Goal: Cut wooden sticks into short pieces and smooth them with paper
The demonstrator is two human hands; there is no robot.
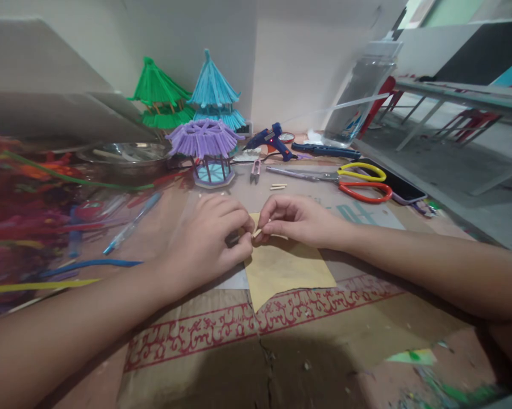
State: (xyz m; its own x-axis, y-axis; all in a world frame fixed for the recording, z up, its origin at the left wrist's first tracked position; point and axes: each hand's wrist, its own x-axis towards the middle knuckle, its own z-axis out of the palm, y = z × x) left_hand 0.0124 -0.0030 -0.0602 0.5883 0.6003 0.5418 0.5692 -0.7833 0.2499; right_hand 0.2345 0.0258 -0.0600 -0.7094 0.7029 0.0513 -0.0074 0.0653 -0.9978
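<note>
My right hand (300,220) pinches a short pale wooden stick (257,233) between thumb and fingertips. Against the stick's other end, or just beside it, are the closed fingers of my left hand (217,232); whatever they grip is hidden. Under both hands lies a yellow sheet of sandpaper or paper (287,267). Two more short sticks (278,186) rest beyond my right hand. Past my left hand stands a small pavilion model (204,142) with a purple pipe-cleaner roof and a light blue floor.
Green (159,91) and blue (215,91) pipe-cleaner pavilions stand at the back. A blue glue gun (273,142), large scissors (364,182), a phone (403,184) and a clear bottle (360,96) are at back right. Left lie a metal bowl (125,170), a pen (132,223) and blurred pipe cleaners (12,227).
</note>
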